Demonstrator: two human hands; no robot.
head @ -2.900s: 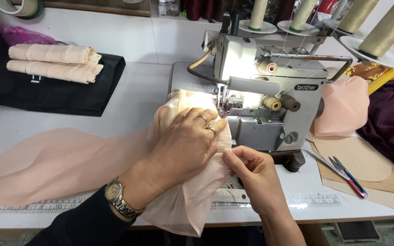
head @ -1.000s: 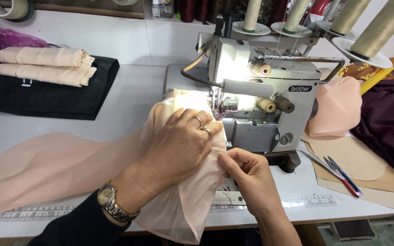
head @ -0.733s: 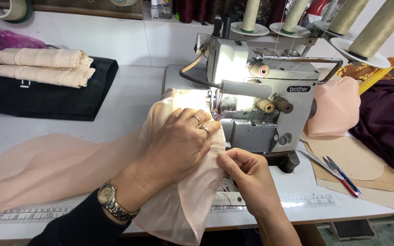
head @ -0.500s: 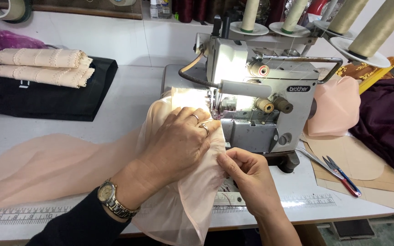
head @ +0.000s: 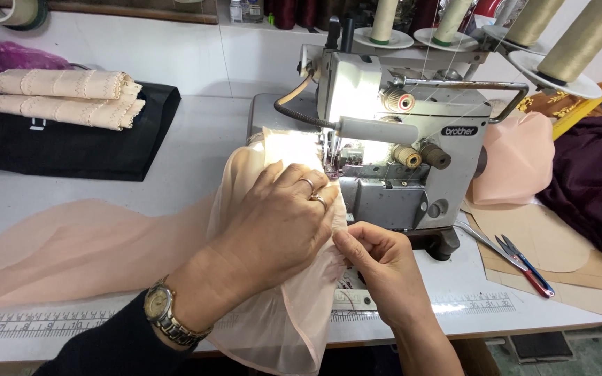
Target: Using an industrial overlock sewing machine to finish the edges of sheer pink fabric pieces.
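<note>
**Both hands on peach fabric at the sewing machine**

The left hand (head: 283, 223) lies palm down on the peach fabric (head: 106, 244), fingers spread slightly and pressing the cloth flat just in front of the sewing machine (head: 398, 153). Two rings show on its fingers and a metal wristwatch (head: 165, 317) sits at the wrist, above a dark sleeve. The right hand (head: 384, 268) is just right of the left, thumb and forefinger pinched on the fabric's edge, directly before the machine's base.

The fabric runs from under the machine's needle area, beneath both hands, and hangs over the front edge of the bench (head: 196, 139); a long sheer length trails away to the machine's left. The machine's lamp lights the cloth at the needle.

Right of the machine lie a pair of scissors (head: 524, 264) with red and blue handles, on tan paper pattern pieces (head: 545, 244), with another peach fabric piece (head: 517, 157) and dark maroon cloth (head: 597, 181) beyond. Thread cones (head: 583, 38) stand above the machine. Far left of it, folded cream lace trim (head: 64, 97) rests on black cloth (head: 71, 146).
</note>
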